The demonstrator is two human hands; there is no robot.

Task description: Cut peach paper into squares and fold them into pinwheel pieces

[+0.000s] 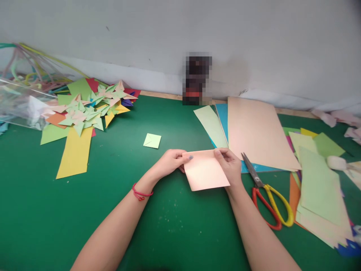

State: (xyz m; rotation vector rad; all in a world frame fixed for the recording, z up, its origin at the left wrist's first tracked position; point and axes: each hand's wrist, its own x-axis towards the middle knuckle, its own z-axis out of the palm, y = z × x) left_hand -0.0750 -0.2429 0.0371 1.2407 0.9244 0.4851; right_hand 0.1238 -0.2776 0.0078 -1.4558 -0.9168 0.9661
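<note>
A pale peach sheet of paper (207,173) is held up between both hands above the green table (121,210). At its upper left corner, my left hand (172,162) pinches it with the thumb in front. My right hand (229,165) grips the upper right side, thumb on the front face, fingers mostly behind. A small folded light-green paper square (152,140) lies on the table beyond my left hand. Right of my right hand rest scissors (262,184) with one red and one yellow handle, their blades slightly apart.
Folded paper stars (84,113) are heaped at the back left, beside a clear plastic bag (22,101). A yellow paper strip (75,152) sticks out below them. Large peach sheets (256,131) lie at the back right. Green paper pieces (321,184) are piled far right. A pixelated dark object (196,79) stands by the wall.
</note>
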